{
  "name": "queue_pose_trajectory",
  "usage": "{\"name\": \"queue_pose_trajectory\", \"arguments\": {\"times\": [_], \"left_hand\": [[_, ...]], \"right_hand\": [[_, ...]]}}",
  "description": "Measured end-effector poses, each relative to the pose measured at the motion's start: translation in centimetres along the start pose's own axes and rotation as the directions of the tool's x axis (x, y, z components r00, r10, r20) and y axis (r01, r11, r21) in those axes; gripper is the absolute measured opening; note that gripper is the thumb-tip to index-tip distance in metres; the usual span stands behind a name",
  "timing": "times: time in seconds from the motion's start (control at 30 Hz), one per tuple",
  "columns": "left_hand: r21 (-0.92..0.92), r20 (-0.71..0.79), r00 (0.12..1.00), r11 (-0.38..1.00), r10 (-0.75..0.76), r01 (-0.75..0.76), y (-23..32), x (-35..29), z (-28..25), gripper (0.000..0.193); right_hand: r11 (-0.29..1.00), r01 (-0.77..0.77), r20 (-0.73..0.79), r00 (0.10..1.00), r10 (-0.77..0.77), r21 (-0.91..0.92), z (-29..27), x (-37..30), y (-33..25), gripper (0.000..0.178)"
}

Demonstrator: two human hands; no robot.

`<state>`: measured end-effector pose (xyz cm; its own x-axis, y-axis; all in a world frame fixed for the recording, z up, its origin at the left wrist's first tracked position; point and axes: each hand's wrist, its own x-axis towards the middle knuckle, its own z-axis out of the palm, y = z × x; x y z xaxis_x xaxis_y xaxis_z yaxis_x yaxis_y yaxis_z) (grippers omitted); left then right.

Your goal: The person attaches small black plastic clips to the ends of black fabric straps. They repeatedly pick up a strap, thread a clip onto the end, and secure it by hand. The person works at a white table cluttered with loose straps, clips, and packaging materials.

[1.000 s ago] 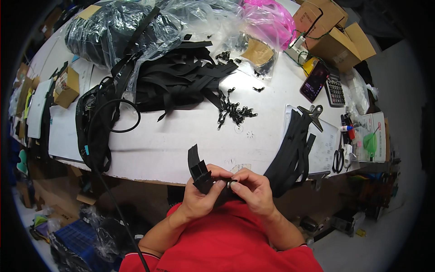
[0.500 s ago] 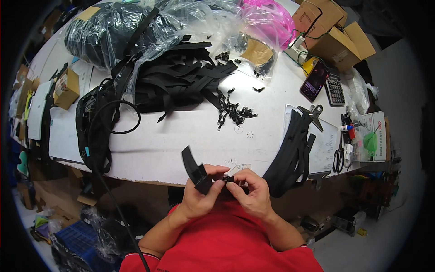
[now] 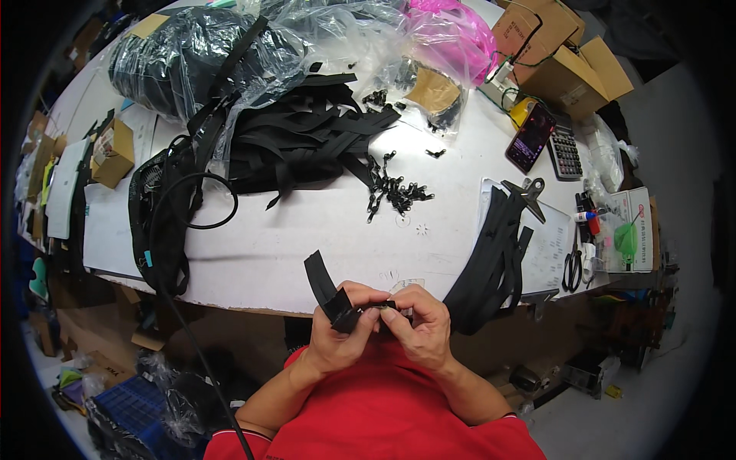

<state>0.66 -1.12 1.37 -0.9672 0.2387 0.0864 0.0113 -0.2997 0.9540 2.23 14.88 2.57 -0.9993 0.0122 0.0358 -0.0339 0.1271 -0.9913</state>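
Note:
My left hand is closed on a black zipper tape, whose free end sticks up past the fingers, with a folded part at the palm. Close against it, my right hand pinches the other end of the tape, where a small dark piece shows between the fingertips; it looks like a zipper slider, but the fingers partly cover it. Both hands are held at the table's near edge. Ahead of them lies a loose heap of small black zipper sliders.
Many black tapes are heaped at the back left, beside plastic-wrapped bundles. More tapes hang over the near edge on the right, by a black clamp. A phone, calculator and scissors lie right. A black cable crosses left.
The hands have shifted slightly, with the right fingers drawn a little nearer the left. The free end of the tape has tipped a bit left and down.

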Motion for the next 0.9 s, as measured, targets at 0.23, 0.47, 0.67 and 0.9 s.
{"name": "queue_pose_trajectory", "arguments": {"times": [0.23, 0.47, 0.67, 0.9], "left_hand": [[0.096, -0.024, 0.999, 0.995, 0.036, -0.033, -0.3, -0.3, -0.3, 0.022], [0.377, 0.023, 0.973, 0.899, 0.231, -0.222, -0.4, 0.0, -0.5, 0.029], [0.336, 0.053, 0.96, 0.901, 0.275, -0.276, -0.5, 0.3, -1.1, 0.033], [0.329, 0.06, 0.952, 0.894, 0.301, -0.303, -0.1, 0.4, -1.1, 0.024]], "right_hand": [[0.993, -0.056, 0.011, 0.998, 0.057, -0.101, 0.1, -0.5, -0.6, 0.007], [0.99, -0.12, 0.031, 0.992, 0.122, -0.076, 0.2, -0.4, -1.0, 0.012], [0.993, -0.085, 0.1, 0.991, 0.093, -0.084, -0.3, 0.2, -1.4, 0.013], [0.996, -0.07, 0.125, 0.989, 0.075, -0.048, -0.5, 0.2, -1.3, 0.011]]}}
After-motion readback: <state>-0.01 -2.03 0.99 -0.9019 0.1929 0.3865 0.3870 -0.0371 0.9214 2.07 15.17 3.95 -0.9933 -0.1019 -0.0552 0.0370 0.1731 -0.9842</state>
